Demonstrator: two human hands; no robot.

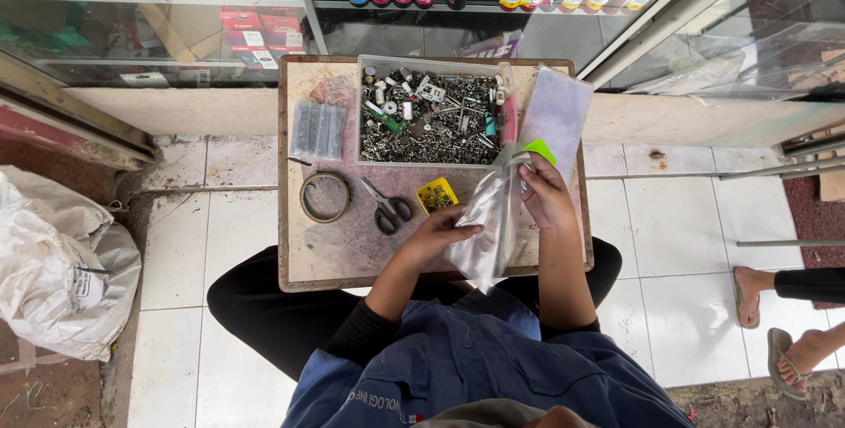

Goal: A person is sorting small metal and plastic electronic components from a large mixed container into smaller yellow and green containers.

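From above, the person sits at a small wooden board [299, 261] laid across the lap, handling a clear plastic bag [486, 217] over its near right part. The left hand [437, 234] pinches the bag's lower edge; the right hand [544, 195] grips its top, both closed on it. It looks like bagging small parts: the bag's mouth needs spreading before anything from the yellow dish [437, 195] or parts tray [429, 115] beyond goes in.

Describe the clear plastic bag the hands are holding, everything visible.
The clear plastic bag is thin, glossy and crumpled film, held roughly upright over the small board table. The right hand pinches its upper part near a bright green tab; the left hand grips its lower middle. Its bottom end hangs past the table's near edge. Whether anything is inside cannot be told.
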